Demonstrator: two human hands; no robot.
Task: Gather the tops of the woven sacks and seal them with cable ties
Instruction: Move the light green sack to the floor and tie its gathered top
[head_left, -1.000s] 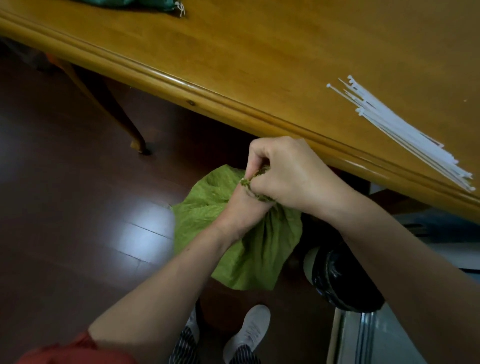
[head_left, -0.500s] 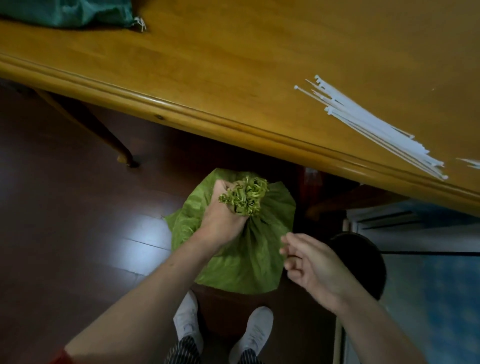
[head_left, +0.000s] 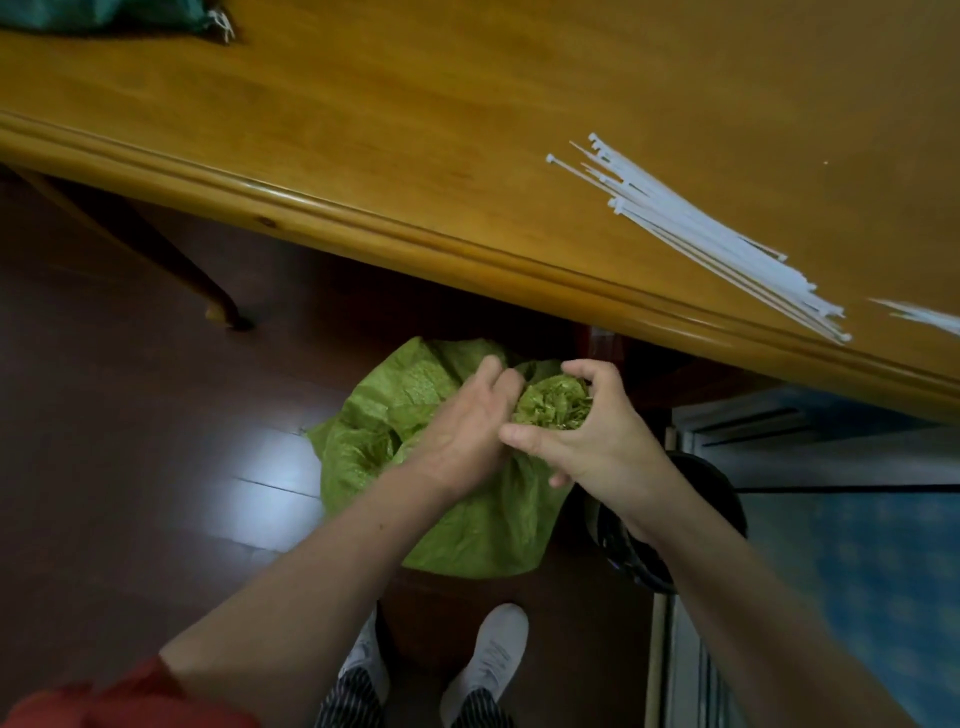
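left hand (head_left: 462, 423) and right hand (head_left: 597, 434) both clutch the bunched top of the green sack (head_left: 467, 519); cable ties (head_left: 701, 234) lie on the table (head_left: 363, 130).

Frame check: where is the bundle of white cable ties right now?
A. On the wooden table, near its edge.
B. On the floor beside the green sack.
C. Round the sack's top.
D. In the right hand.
A: the cable ties lie on the table near its edge, while the left hand and right hand are down at the green sack.
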